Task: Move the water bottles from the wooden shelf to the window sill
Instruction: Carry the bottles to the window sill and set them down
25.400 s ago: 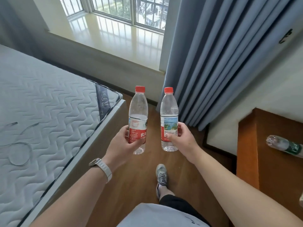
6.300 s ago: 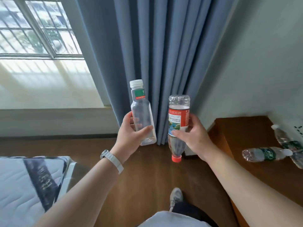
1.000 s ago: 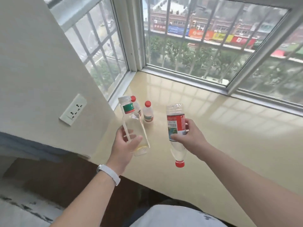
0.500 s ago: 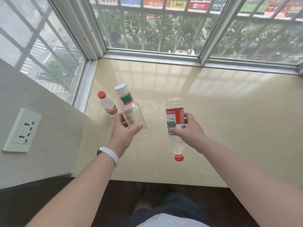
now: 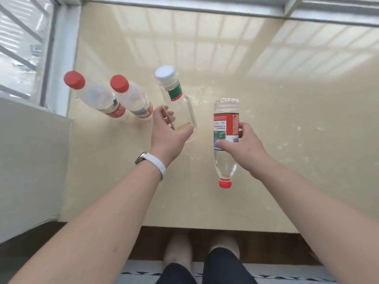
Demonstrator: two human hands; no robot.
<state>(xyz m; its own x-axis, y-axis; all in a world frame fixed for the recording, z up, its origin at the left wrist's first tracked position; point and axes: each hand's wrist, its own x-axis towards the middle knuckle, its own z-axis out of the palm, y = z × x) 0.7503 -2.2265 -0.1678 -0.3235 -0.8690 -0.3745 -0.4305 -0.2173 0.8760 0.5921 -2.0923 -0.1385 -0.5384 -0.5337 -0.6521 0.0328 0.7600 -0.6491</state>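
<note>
**Two bottles held over the sill**

The cream window sill (image 5: 266,99) carries two red-capped bottles (image 5: 96,95) upright near its left corner. The right hand (image 5: 244,144) grips a red-labelled bottle (image 5: 225,138) upside down, cap toward the person. The left hand (image 5: 168,132) wraps a clear white-capped bottle (image 5: 174,93) just beside the standing pair. White wristband (image 5: 155,162) on the left wrist.

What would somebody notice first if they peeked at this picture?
Probably the upside-down bottle in the right hand, its red cap pointing down over the window sill. Next, the white-capped bottle in the left hand, beside two red-capped bottles standing at the sill's left.
</note>
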